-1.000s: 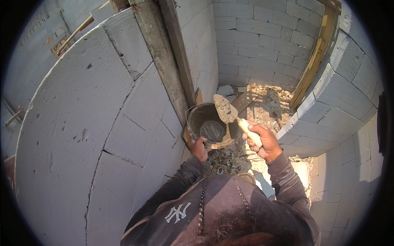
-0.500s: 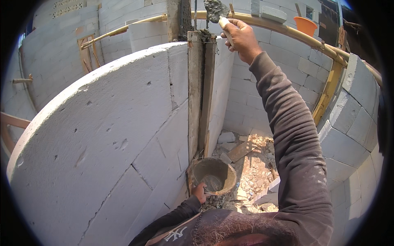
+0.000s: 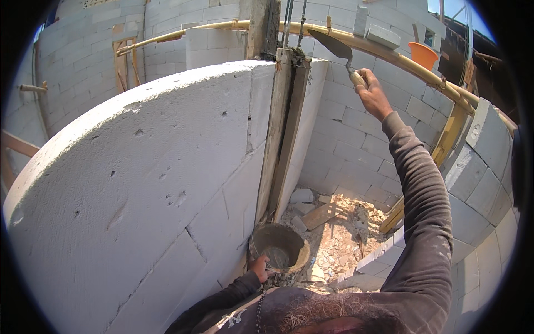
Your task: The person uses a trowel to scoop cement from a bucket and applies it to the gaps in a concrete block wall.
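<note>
Right hand point(image 3: 374, 97), head view: fingers wrapped round the handle of one pointed trowel point(image 3: 334, 45), arm extended. Left hand point(image 3: 260, 268): fingers clasped at the near-left edge of one dark bucket point(image 3: 269, 236), low beside the pale block wall point(image 3: 139, 183).

Trowel, position: raised, just right of the steel rods point(image 3: 302, 25) and the top of the upright boards point(image 3: 291, 122), in front of the bamboo pole point(image 3: 346, 37).

Change, latest: grey heap gone from the blade, which now shows dark and mostly bare. Judged meaning: load discharged, probably at the board tops, where dark, mortar-like material point(image 3: 298, 54) sits.

Differences from the half-second-earlier frame: trowel shifted right, clear of the rods, blade tip now pointing left; bucket retained by the left hand. Bucket contents: amount cannot be told.
</note>
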The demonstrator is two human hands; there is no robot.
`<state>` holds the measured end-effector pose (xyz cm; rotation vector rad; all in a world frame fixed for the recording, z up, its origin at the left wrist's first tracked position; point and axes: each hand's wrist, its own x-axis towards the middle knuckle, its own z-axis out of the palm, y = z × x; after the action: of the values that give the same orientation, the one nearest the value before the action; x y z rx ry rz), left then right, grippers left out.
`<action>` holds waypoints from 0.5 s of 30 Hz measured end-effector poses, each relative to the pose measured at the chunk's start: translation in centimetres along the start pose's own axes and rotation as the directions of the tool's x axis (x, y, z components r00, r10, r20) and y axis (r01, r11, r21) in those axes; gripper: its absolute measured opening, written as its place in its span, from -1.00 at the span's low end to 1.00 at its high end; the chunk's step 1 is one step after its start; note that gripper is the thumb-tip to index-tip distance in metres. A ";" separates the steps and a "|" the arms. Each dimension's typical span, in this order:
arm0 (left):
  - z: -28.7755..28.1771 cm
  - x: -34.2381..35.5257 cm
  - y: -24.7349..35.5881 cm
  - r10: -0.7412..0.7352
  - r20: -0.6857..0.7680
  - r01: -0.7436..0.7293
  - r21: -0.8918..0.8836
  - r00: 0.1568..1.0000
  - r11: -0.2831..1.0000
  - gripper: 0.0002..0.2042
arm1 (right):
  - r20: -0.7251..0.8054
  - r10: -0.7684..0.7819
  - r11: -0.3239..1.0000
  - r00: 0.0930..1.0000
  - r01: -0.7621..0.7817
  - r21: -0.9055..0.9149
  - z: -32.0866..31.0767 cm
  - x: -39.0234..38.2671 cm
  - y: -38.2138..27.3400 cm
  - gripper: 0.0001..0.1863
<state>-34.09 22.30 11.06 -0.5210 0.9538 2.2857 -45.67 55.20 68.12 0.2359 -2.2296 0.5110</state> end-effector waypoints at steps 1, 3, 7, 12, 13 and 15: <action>-1.0 1.1 -0.1 -0.023 0.018 0.023 -0.012 1.000 1.000 -0.37 | 0.026 0.014 1.000 1.000 -0.015 0.019 -0.1 0.1 -0.3 -0.58; -3.3 3.5 -0.8 -0.068 0.056 0.070 -0.033 0.996 0.997 -0.37 | 0.078 0.042 0.997 0.996 -0.047 0.056 -0.2 0.6 -0.8 -0.59; -4.0 5.2 -1.9 -0.037 0.003 0.037 -0.004 0.999 0.999 -0.38 | 0.110 -0.066 0.992 0.992 0.053 0.116 1.7 2.2 0.3 -0.60; -2.7 4.2 -1.5 -0.023 0.026 0.023 -0.006 0.999 1.000 -0.40 | 0.056 -0.162 0.987 0.985 0.162 0.005 2.7 5.0 3.3 -0.63; -2.5 4.0 -1.3 -0.033 0.044 0.033 -0.004 0.999 0.999 -0.41 | 0.107 -0.117 0.993 0.987 0.115 0.025 2.5 5.7 3.9 -0.63; -3.5 4.2 -0.8 -0.033 0.070 0.033 -0.008 0.997 0.999 -0.43 | 0.211 -0.046 0.997 0.976 0.030 0.075 2.6 7.5 3.7 -0.63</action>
<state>-36.25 21.80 5.98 -0.4547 0.8945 2.2646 -53.54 57.44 71.26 0.3857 -2.4111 0.5679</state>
